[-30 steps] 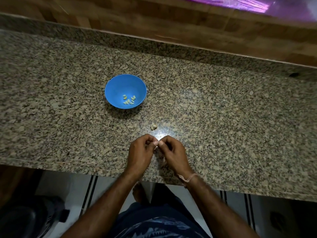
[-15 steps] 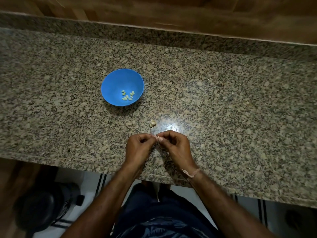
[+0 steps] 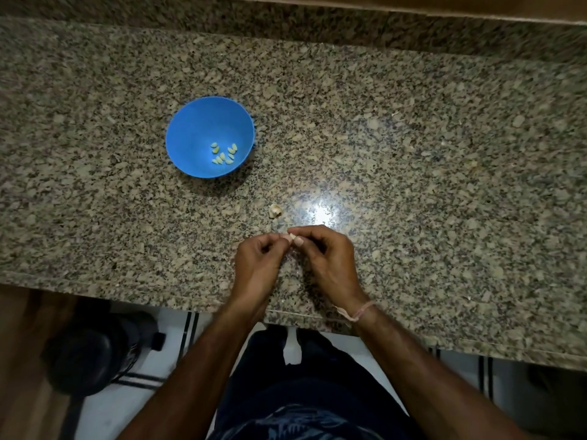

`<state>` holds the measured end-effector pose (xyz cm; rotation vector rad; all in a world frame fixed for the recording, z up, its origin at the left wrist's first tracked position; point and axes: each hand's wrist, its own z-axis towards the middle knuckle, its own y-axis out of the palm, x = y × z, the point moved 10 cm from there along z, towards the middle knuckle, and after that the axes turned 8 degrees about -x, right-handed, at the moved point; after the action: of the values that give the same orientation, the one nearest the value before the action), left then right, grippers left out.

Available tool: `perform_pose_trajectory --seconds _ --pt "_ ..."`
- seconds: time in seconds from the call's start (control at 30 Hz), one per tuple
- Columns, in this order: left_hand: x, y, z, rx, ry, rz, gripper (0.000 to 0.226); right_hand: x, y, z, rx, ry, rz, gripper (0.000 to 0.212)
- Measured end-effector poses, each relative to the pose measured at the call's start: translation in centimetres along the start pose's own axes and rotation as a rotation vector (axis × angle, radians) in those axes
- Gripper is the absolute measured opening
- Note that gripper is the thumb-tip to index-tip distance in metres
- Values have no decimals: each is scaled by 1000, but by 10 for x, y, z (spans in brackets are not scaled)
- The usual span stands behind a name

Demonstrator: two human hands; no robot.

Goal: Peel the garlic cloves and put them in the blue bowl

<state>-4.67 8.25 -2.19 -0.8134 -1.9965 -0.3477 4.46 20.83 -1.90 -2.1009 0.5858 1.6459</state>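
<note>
A blue bowl (image 3: 193, 128) sits on the granite counter (image 3: 413, 154), left of centre, with several pale peeled cloves (image 3: 223, 153) in its bottom. Near the counter's front edge my left hand (image 3: 258, 268) and my right hand (image 3: 327, 262) meet fingertip to fingertip and pinch one small garlic clove (image 3: 291, 237) between them; most of it is hidden by the fingers. A little beyond the hands a small pale piece of garlic (image 3: 274, 211) lies on the counter.
A bright light glare shows on the stone just right of the loose garlic piece. The counter's front edge (image 3: 127, 296) runs under my wrists. Below it a dark round object (image 3: 92, 354) stands on the floor at the left. A raised granite back ledge (image 3: 286, 20) borders the far side.
The view has tilted downward, so bowl and counter sit higher in the frame. Both hands stay together on the clove; their fingers have shifted slightly.
</note>
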Motion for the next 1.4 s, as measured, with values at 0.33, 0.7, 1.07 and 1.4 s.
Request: perform_pose_trajectory --seconds 0.33,0.7,1.07,1.4 --pt "-4 4 -1 67 29 161 26 20 6 4 -33 100 138 14" --pt "1 -5 -3 115 135 234 6 38 6 0 10 284 388 23" --pt "22 -11 -9 139 254 324 12 19 -1 4 -26 155 77 14" --pt "16 -6 -9 187 312 481 4 40 11 -11 -41 352 399 17"
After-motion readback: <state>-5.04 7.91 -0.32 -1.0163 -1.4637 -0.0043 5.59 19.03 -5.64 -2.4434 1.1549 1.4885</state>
